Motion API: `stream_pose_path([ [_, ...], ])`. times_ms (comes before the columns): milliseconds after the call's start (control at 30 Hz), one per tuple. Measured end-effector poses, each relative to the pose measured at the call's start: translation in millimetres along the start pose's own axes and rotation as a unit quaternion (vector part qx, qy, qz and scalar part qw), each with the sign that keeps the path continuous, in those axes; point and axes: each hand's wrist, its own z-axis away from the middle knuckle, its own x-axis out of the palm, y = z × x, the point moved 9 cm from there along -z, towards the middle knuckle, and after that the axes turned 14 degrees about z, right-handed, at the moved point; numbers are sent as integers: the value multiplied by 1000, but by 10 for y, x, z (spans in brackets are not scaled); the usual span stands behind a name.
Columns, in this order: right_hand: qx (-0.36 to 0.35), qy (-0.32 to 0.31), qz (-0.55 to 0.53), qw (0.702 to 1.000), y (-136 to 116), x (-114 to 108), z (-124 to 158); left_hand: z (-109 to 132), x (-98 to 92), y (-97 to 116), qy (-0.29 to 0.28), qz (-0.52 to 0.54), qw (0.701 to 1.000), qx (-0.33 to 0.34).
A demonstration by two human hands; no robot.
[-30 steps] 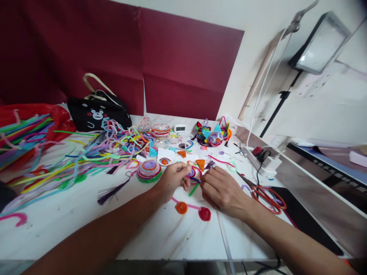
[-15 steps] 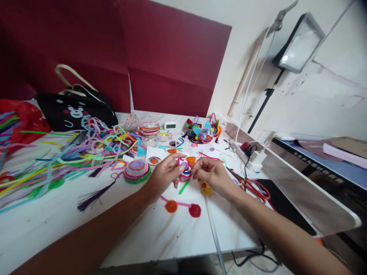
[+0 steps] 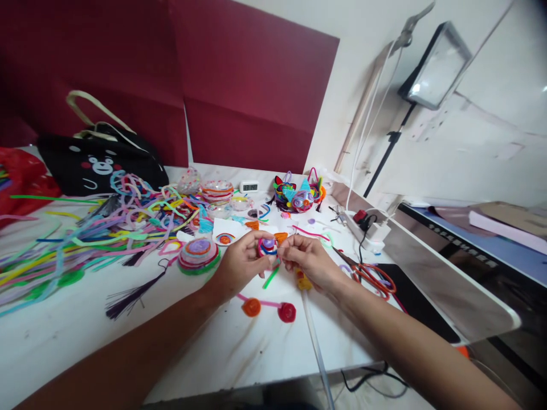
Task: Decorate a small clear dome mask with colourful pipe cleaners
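A small coil of pink, purple, white and blue pipe cleaner (image 3: 268, 247) is pinched in my left hand (image 3: 244, 259). My right hand (image 3: 308, 257) is at the coil's right edge, thumb and fingertips pressed together; what lies between them is too small to make out. Below the coil a short green piece (image 3: 270, 277) shows. An orange disc (image 3: 251, 307) and a red disc (image 3: 286, 312), joined by a pink strip, lie on the white table (image 3: 205, 353) nearer to me. A yellow glue gun (image 3: 303, 280) is partly behind my right hand.
Loose pipe cleaners (image 3: 106, 228) cover the left side. A layered coiled dome (image 3: 199, 254) and a purple tassel (image 3: 132, 296) sit left of my hands. Orange-handled scissors (image 3: 376, 279), a power strip (image 3: 367, 233) and a black mat (image 3: 414, 302) are at the right. Finished colourful pieces (image 3: 299, 196) stand behind.
The camera view has shifted slightly. The coil is tilted differently in my left hand, showing its purple centre on top. My right hand stays close beside it.
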Motion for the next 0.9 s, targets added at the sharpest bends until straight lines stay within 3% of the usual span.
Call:
stream_pose_path([
  [133,6,4,8,1000,-33,15,24,-1,-3,-5,2,-9,1000,5],
  [233,5,7,19,1000,-74,45,45,10,-49,64,26,-81,995,44],
  [433,-27,37,36,998,-148,40,32,99,-48,384,68,-324,925,187],
  [633,-24,47,60,997,-149,17,-3,138,-8,494,52,-410,868,276],
  [767,-46,62,79,994,-159,-12,-63,135,-7,504,49,-436,850,291],
  [900,-78,96,158,980,-213,-83,-114,124,-2,502,39,-438,851,287],
])
